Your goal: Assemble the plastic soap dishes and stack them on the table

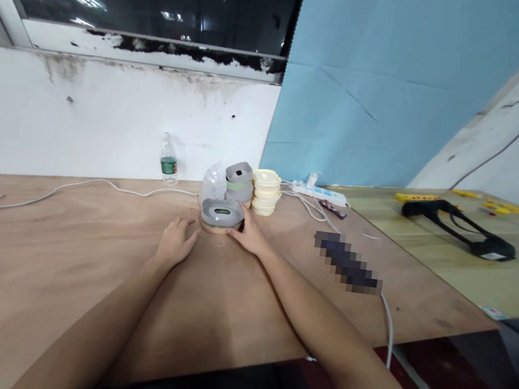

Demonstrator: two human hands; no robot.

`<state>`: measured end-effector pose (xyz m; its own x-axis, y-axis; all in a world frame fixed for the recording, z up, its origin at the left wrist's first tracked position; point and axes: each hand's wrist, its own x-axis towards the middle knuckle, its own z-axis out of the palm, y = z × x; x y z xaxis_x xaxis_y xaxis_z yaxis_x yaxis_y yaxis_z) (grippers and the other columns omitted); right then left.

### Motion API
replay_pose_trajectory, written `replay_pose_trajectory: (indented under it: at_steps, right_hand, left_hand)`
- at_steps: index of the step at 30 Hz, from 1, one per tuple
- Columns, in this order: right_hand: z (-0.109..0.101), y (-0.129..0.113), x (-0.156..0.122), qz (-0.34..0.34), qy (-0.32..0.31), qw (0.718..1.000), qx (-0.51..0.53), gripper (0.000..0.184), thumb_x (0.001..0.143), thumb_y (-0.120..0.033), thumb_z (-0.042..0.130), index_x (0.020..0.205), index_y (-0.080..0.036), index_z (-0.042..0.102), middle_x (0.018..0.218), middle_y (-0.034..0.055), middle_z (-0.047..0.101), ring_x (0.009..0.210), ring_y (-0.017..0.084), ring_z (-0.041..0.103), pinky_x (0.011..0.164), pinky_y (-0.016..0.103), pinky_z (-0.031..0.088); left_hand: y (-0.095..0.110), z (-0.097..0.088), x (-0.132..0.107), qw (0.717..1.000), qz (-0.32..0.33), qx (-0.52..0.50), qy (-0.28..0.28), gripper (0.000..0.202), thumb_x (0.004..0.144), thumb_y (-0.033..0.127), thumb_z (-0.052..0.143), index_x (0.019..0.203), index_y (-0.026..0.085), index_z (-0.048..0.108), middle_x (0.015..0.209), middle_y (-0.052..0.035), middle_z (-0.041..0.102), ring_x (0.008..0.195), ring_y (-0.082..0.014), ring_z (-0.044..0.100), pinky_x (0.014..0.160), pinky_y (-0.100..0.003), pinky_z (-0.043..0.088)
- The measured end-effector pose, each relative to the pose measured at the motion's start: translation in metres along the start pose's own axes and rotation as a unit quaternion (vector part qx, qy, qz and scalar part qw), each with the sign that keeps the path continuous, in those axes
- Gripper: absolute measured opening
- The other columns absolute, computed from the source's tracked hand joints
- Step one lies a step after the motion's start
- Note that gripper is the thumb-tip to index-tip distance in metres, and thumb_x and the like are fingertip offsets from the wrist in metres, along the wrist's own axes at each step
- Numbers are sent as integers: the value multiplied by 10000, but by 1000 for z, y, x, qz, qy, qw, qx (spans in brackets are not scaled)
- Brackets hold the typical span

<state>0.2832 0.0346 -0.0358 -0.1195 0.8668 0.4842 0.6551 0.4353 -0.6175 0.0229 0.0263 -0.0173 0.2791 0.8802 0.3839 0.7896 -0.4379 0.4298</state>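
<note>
A low grey oval box with a slot in its top (222, 212) stands on the wooden table, a tan band showing around its base. My right hand (250, 235) grips its right side, thumb at the front and fingers along the edge. To the left of the box, my left hand (177, 241) lies on the tabletop, fingers spread and holding nothing. Just behind the box are a stack of similar grey pieces (239, 182), a stack of pale yellow trays (265, 192) and a clear plastic bag (213, 182).
A plastic bottle (169, 160) stands by the wall. A white cable (98, 181) runs across the table's left side. At the back right lies a white power strip (319, 193). A pixelated dark object (348, 264) and a black frame-like item (460, 228) lie further right.
</note>
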Motion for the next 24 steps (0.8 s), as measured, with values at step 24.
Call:
replay_pose_trajectory:
  at_steps: [24]
  right_hand:
    - [-34, -11, 15, -34, 221, 971, -87, 539, 912, -444, 455, 1383, -187, 407, 1340, 156, 483, 1271, 286, 421, 1085, 493, 330]
  left_hand:
    - [-1, 1, -9, 991, 5, 68, -112, 451, 888, 523, 454, 1188, 223, 606, 1321, -106, 543, 1167, -315, 511, 970, -473, 374]
